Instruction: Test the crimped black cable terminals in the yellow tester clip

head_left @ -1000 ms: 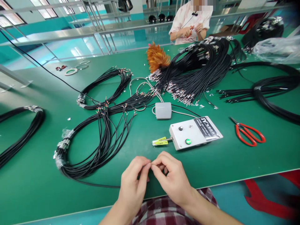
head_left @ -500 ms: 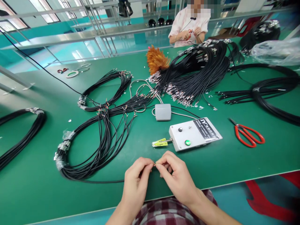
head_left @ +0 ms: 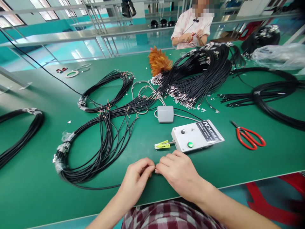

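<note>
cable tip [head_left: 155, 170] pinched between both hands [head_left: 176, 168]

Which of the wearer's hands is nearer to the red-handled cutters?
Right. The right hand is left of the red-handled cutters and closer to the table's near edge; the left hand is farther left, beyond the right hand.

L hand [head_left: 137, 178] & R hand [head_left: 177, 173] pinching small wire tip [head_left: 155, 170] btwn them. Blk cable [head_left: 95, 188] running from nearby coil [head_left: 81, 176] toward L hand. Gray ctrl box [head_left: 196, 136] sitting just past R hand, grn button [head_left: 190, 144] glowing, yel clip [head_left: 163, 144] sticking out. Red-handled cutters [head_left: 249, 136] lying to R.
</note>
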`<state>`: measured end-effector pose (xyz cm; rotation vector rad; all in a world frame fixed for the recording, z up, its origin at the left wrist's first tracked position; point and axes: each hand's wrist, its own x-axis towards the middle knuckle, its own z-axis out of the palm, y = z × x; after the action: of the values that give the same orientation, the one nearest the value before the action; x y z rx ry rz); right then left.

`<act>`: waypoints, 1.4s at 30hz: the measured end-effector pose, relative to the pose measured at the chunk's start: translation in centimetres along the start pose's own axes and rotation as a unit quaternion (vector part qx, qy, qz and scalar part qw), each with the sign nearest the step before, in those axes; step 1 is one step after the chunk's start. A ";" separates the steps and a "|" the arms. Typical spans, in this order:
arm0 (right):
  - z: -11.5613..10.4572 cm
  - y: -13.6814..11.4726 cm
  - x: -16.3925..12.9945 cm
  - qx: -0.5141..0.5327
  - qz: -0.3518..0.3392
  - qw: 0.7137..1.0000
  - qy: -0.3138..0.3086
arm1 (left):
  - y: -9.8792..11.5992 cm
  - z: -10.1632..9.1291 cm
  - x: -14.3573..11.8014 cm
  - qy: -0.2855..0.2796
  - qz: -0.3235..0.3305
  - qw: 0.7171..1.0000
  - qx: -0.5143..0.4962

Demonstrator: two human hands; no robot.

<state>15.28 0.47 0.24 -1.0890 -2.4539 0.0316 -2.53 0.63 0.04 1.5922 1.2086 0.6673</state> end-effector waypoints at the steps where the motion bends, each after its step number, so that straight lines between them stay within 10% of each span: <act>1: 0.0 0.2 -0.1 -0.002 -0.016 1.000 -0.008 | -0.1 -0.1 -0.1 -0.006 0.043 0.998 0.046; 5: -0.9 1.4 -0.4 0.003 -0.036 0.999 -0.002 | -0.5 -0.4 0.1 -0.011 0.147 0.982 0.116; 16: -1.8 5.3 4.8 -0.100 0.079 0.973 -0.194 | -1.3 -1.7 3.9 0.046 0.024 0.998 0.038; 42: -2.7 5.5 3.8 -0.071 0.067 0.986 -0.133 | -1.7 -1.2 6.0 0.043 0.042 0.991 0.118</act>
<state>17.99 6.51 3.04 -1.3922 -2.6460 0.0482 -2.05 6.66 -1.86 1.8350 1.3280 0.6719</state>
